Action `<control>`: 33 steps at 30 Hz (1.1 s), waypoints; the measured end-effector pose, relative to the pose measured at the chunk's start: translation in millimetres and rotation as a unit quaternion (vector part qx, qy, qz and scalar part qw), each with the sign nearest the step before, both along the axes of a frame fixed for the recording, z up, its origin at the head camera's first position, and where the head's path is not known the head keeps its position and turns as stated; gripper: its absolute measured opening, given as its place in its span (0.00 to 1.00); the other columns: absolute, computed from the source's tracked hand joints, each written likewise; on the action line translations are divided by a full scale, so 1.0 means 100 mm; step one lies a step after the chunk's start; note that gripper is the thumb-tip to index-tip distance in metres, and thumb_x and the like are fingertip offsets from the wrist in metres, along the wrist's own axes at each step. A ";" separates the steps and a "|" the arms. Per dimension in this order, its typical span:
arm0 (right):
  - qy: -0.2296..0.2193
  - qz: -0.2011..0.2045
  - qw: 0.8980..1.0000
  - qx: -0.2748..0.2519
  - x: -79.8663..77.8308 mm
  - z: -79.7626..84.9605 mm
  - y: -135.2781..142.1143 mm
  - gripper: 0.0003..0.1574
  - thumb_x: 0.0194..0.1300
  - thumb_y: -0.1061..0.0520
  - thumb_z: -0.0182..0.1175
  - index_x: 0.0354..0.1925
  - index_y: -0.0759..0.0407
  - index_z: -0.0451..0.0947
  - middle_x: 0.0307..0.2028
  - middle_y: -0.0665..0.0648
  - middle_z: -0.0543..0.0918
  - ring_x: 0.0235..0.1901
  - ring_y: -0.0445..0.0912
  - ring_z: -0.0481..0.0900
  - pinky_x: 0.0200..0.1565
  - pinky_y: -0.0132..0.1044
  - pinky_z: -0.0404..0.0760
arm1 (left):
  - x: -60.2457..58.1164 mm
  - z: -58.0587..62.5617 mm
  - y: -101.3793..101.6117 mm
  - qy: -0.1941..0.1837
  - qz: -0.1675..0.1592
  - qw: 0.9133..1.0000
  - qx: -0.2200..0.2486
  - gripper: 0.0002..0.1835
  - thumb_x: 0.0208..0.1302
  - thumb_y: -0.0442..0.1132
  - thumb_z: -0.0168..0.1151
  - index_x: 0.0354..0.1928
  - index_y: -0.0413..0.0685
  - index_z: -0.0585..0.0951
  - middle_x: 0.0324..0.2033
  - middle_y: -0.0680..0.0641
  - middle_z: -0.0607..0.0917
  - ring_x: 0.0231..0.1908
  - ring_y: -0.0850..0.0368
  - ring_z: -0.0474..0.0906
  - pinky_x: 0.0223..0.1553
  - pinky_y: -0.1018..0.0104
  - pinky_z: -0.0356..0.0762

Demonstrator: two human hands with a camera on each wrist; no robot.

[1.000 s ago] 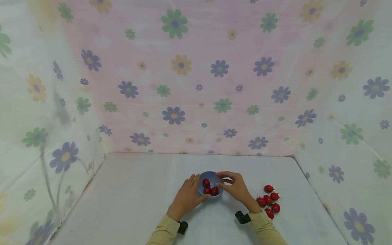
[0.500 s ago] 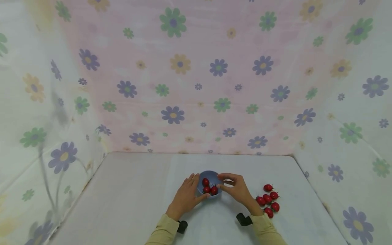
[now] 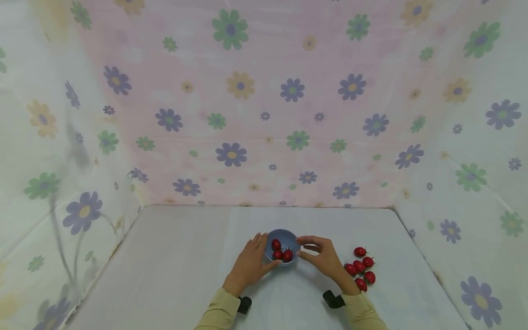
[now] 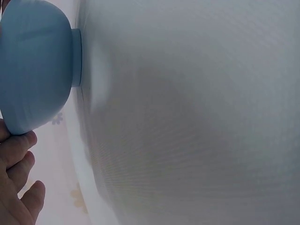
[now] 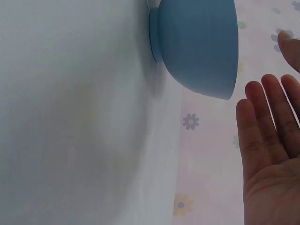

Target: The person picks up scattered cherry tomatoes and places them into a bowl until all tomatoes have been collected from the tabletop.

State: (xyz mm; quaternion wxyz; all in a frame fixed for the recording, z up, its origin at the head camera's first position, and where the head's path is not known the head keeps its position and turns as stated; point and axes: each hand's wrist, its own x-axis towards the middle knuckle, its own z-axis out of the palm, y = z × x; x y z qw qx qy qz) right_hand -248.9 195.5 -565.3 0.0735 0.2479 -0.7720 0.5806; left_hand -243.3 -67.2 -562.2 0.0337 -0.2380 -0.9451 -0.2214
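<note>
A small blue bowl [image 3: 290, 239] stands on the white table with three red cherry tomatoes [image 3: 276, 245] inside. My left hand [image 3: 249, 262] holds the bowl from its left side, thumb along the near rim and fingers along the left edge. In the left wrist view, fingertips [image 4: 29, 138] meet the bowl's rim. At the opposite side, my right hand [image 3: 323, 256] hovers by the right rim with nothing between thumb and fingers. Its fingers [image 5: 253, 131] look fairly straight in the right wrist view, a little apart from the bowl's wall [image 5: 201, 47].
Several more cherry tomatoes [image 3: 359, 266] lie in a loose cluster on the table [image 3: 185, 256], right of the right forearm. Flower-patterned cloth walls [image 3: 264, 137] enclose the table at the back and both sides. Black wrist mounts [image 3: 333, 299] sit below the hands.
My right hand has drawn slightly right, its fingertips moving from over the bowl to its right rim. The left hand stays on the bowl, and the tomatoes lie as before.
</note>
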 end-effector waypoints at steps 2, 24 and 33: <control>-0.006 -0.007 1.000 0.004 0.02 -0.01 0.03 0.23 0.61 0.64 0.72 0.54 0.69 0.82 0.52 0.68 0.86 0.53 0.62 0.83 0.54 0.51 0.85 | 0.00 0.01 0.00 -0.001 0.000 1.000 0.002 0.50 0.68 0.67 0.58 0.75 0.32 0.62 0.73 0.36 0.68 0.75 0.39 0.60 0.74 0.42 0.60; -0.100 -0.098 0.988 0.067 0.27 -0.03 0.65 0.30 0.58 0.58 0.76 0.57 0.65 0.82 0.55 0.64 0.85 0.55 0.49 0.83 0.58 0.45 0.83 | -0.01 -0.02 -0.04 0.011 -0.008 1.000 0.003 0.50 0.68 0.68 0.56 0.74 0.31 0.63 0.73 0.35 0.68 0.75 0.38 0.60 0.73 0.41 0.62; -0.070 -0.152 0.975 0.147 0.50 -0.03 1.01 0.28 0.57 0.59 0.77 0.55 0.64 0.83 0.52 0.62 0.87 0.51 0.60 0.85 0.51 0.45 0.88 | -0.01 -0.03 -0.01 0.012 -0.007 1.000 0.007 0.51 0.68 0.69 0.56 0.75 0.31 0.62 0.73 0.36 0.68 0.75 0.38 0.60 0.73 0.41 0.61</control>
